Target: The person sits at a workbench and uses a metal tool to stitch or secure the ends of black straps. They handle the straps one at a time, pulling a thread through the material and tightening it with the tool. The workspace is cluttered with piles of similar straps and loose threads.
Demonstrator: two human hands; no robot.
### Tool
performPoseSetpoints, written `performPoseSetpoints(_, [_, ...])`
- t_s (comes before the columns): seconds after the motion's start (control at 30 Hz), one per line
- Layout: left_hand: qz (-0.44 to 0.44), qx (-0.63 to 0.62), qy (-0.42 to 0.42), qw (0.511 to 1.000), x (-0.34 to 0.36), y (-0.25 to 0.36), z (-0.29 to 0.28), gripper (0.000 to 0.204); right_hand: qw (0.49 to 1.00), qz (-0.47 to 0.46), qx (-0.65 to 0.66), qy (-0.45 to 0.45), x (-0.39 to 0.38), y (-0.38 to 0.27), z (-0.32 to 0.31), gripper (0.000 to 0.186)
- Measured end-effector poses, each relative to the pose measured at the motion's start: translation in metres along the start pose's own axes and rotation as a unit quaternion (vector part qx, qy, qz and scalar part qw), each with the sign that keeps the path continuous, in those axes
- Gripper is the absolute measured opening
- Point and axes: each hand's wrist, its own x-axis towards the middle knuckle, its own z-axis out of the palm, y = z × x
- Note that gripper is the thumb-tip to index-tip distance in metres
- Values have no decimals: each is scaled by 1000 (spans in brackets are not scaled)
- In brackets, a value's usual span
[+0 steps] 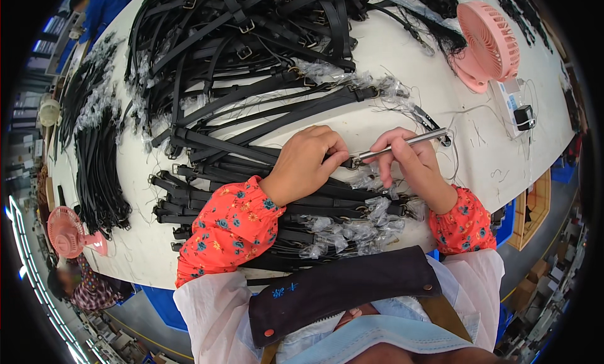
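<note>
One broad white table (491, 169) with a rounded edge, spread across most of the view. On its far side, a tangled heap of flat black leather-look belts (340, 24) with metal buckles. Nearer, around and beneath the left forearm, a layered row of similar black straps (189, 207), with crumpled clear plastic wrapping (327, 235) over the right-hand ends. Toward the left edge, a long bundle of thin black strips (100, 169). Around both forearms, orange-red flowered fabric sleeves (233, 226). Toward the far right, a pink plastic fan (497, 43) with a round grille. Above the row, the bare left hand (308, 156), curled, with thumb and forefinger pinched on the end of a narrow black strap (347, 163). Just to its right, the bare right hand (415, 166), with thumb and fingers closed on a slim silver metal rod-like tool (434, 136). Slants down leftward, ends just beside the left fingertips. Below the pink fan, a small black cube-shaped adapter (524, 117). At the tool's tip, a tiny metal fitting (357, 163); cannot tell whether touching or slightly apart.
</note>
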Motion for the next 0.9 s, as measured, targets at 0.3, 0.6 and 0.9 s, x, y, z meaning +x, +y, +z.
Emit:
performPoseSetpoints(0.3, [-54, -64, 26, 996, -2, -1, -5, 10, 998, 53, -10, -17, 1, 1, 7, 36])
performPoseSetpoints(0.6, [-72, -87, 29, 993, -1, 0, -5, 11, 998, 58, -18, -17, 3, 3, 8, 36])
performPoseSetpoints(0.9, [-76, -94, 29, 992, -1, 1, -6, 10, 998, 64, -13, -16, 4, 5, 8, 36])
